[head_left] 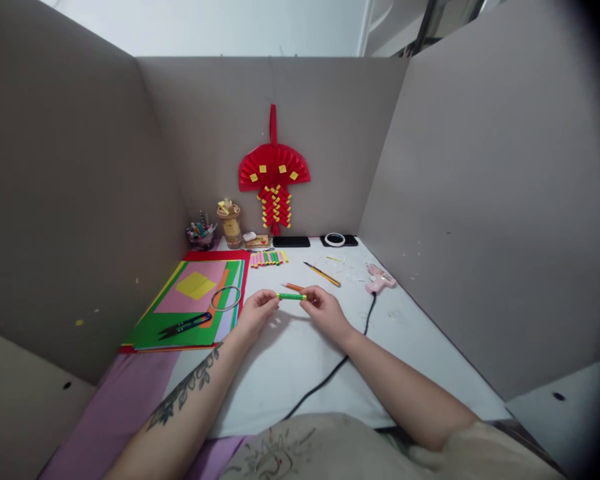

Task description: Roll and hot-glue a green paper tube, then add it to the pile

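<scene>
A small green paper roll with yellow ends (291,297) is held level above the white table. My left hand (260,309) pinches its left end, and my right hand (323,308) pinches its right end. Just behind the roll lies an orange pencil (293,287), partly hidden by my right fingers. A row of pink, green and yellow paper rolls (269,259) rests farther back on the table. To the right of that row is a yellow craft knife (325,275).
Coloured paper sheets (150,328) with dark thread snips (186,325) and a ring (213,301) lie left. A pink glue gun (380,279) sits right, its black cord (325,381) crossing under my right forearm. A red fan ornament (274,167) hangs on the back panel.
</scene>
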The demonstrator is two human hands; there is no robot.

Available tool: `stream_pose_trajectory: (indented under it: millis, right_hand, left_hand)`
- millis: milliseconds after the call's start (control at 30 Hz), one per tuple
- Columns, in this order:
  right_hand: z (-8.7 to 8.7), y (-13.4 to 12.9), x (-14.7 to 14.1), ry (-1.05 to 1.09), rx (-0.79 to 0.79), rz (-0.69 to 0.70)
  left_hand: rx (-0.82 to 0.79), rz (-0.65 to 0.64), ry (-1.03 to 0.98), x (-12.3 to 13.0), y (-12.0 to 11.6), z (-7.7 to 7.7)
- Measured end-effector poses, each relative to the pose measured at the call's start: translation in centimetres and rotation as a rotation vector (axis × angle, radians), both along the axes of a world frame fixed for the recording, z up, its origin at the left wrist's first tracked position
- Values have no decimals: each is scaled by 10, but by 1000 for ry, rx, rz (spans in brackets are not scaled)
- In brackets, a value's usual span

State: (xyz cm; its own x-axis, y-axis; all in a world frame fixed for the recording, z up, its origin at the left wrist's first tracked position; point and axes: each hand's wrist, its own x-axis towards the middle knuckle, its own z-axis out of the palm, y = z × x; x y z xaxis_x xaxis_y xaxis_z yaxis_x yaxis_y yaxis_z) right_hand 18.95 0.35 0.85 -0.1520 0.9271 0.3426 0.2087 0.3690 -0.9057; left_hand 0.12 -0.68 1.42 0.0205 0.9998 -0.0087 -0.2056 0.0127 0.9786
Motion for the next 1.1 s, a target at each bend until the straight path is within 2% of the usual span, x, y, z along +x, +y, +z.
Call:
stream_pose_trajectory:
  millis: [100, 233, 333, 433, 667, 900, 1100]
  right_hand:
    - [2, -3, 0, -73, 15, 31]
    - [4, -9, 0, -212, 52, 157]
    - [5, -10, 2, -274, 37, 263]
    - [6, -7, 6, -244, 32, 328]
    - [4, 0, 4, -261, -3, 543]
    - [3, 1, -1, -235, -47, 548]
    - [4, -6, -3, -292, 32, 511]
  left_hand:
    - [-51, -15, -130, 0, 0, -1]
    - [-87, -72, -298, -1, 2, -6]
    - [-87, -80, -318, -4, 5, -6]
    - [-95, -104, -308, -5, 5, -3]
    - [-193, -221, -318, -3, 3, 1]
    - [-261, -212, -337, 1, 4, 5]
    - [-331, -175, -315, 4, 0, 10]
